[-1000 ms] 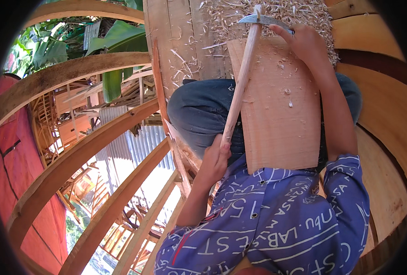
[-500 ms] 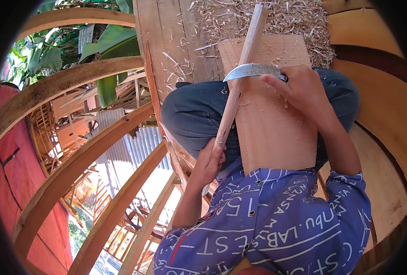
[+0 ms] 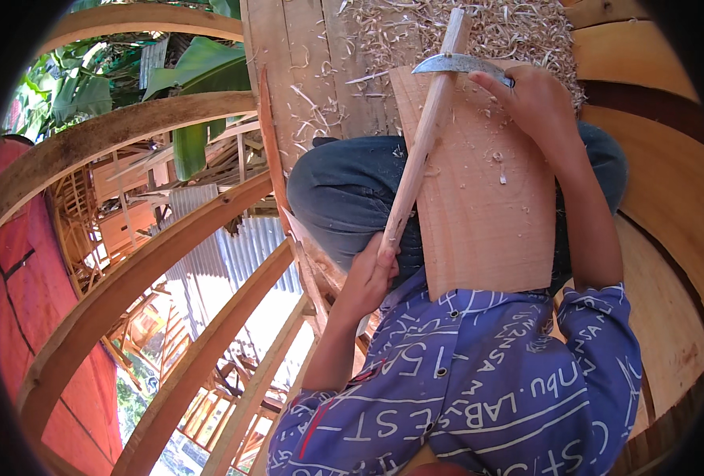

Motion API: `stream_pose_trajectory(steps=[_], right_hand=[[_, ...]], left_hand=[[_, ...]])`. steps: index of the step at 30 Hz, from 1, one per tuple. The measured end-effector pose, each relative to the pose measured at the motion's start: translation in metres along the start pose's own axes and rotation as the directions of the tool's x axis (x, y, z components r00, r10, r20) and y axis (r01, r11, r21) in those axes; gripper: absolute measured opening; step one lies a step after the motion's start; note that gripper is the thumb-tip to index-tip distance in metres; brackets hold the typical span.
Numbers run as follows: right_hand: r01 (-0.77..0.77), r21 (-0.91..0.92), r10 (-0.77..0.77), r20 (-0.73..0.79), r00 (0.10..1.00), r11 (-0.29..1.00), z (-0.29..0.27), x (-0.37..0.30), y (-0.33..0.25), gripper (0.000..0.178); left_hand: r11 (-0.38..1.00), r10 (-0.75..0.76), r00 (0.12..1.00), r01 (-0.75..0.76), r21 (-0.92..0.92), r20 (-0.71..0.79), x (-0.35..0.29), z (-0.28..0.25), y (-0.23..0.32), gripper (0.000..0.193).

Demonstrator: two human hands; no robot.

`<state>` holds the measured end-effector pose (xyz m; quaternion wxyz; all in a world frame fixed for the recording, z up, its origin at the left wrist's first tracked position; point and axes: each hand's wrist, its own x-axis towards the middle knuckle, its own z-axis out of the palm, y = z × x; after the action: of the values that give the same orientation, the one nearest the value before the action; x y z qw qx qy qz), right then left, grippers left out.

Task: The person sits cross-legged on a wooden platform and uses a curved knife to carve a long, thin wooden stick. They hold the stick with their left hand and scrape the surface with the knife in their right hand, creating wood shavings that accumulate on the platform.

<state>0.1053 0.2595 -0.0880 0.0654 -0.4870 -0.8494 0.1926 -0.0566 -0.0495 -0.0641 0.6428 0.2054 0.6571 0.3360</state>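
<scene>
While left hand (image 3: pixel 370 276) grips stick (image 3: pixel 418 159) and right hand (image 3: pixel 540 101) clasps knife (image 3: pixel 464 63), board (image 3: pixel 491 206) covers lap (image 3: pixel 340 186) at centre | shavings (image 3: pixel 518 32) litter planks (image 3: pixel 303 47), top | wooden ribs (image 3: pixel 134 274) line left

A: On what is white lettering (image 3: pixel 485 412) observed?
B: It is printed across the purple-blue shirt (image 3: pixel 467 381), front and right sleeve (image 3: pixel 606 329).
A: How is it set?
B: Letters and digits are mixed, variously tilted.

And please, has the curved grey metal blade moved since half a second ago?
Yes: the curved grey metal blade has moved forward, nearer the heap of curly pale wood shavings.
</scene>
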Motion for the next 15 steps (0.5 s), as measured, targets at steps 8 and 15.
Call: stream_pose_trajectory(steps=[8, 15], right_hand=[[-0.083, -0.102, 0.087, 0.036, 0.996, 0.991, 0.014, 0.035, 0.008, 0.087], [-0.322, 0.011, 0.320, -0.167, 0.933, 0.947, 0.015, 0.087, 0.131, 0.085]], left_hand=[[0.999, -0.014, 1.000, 0.014, -0.046, 0.002, 0.002, 0.001, 0.002, 0.040], [0.986, 0.111, 0.993, -0.116, 0.122, 0.047, 0.005, -0.003, -0.006, 0.039]])
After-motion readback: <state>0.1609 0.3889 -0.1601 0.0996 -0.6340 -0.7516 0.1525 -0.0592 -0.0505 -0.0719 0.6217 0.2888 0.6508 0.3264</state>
